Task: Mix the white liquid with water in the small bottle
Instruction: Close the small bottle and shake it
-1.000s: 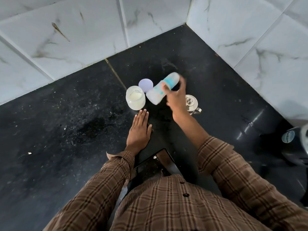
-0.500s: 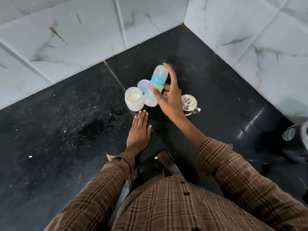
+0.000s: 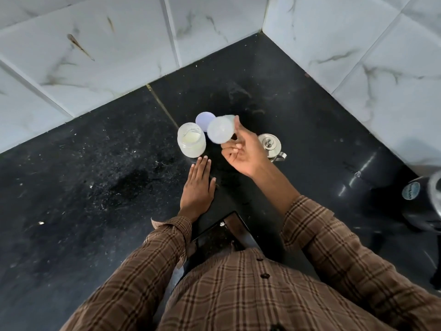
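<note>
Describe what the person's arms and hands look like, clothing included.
Both arms wear long brown plaid sleeves with thin lighter and darker crossing lines, part of a shirt with dark buttons. The left hand and right hand are bare: no gloves. No rings or watch show. The right sleeve sits further up the forearm.

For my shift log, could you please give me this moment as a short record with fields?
surface: black stone counter in a tiled corner
right hand: holds the small bottle in the air, base toward the camera
left hand: flat on the counter
open jar: white liquid inside
round lid: behind the jar
steel pot: beside the right hand
</note>
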